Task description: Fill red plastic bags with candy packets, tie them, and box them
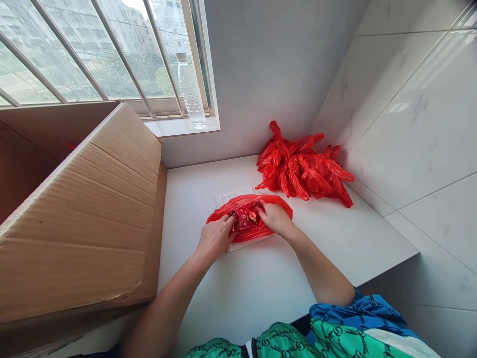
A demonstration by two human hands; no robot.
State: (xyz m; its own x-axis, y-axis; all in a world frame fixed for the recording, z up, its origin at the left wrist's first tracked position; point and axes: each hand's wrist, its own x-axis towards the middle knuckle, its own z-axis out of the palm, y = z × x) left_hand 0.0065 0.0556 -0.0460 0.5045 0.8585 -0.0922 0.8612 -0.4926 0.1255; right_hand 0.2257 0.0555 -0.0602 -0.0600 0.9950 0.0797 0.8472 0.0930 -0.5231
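An opened red plastic bag (238, 201) lies in front of me on the white table. Small red packets with pale patterns (244, 219) show in its mouth, along with a little multicoloured wrapped piece (253, 216). My left hand (218, 236) is closed on the left side of the bag's mouth, fingertips tucked inside against the packets. On the right side, my right hand (275, 218) has its fingers curled into the mouth, beside the wrapped piece; its fingertips are partly hidden. Beneath the bag, a flat white item with markings (234, 195) sticks out.
Several tied red plastic bags (303, 166) are heaped at the table's (246, 293) back right, near the tiled wall (417, 109). A large open cardboard box (85, 214) stands on the left. A clear water bottle (192, 94) stands on the sill of the barred window.
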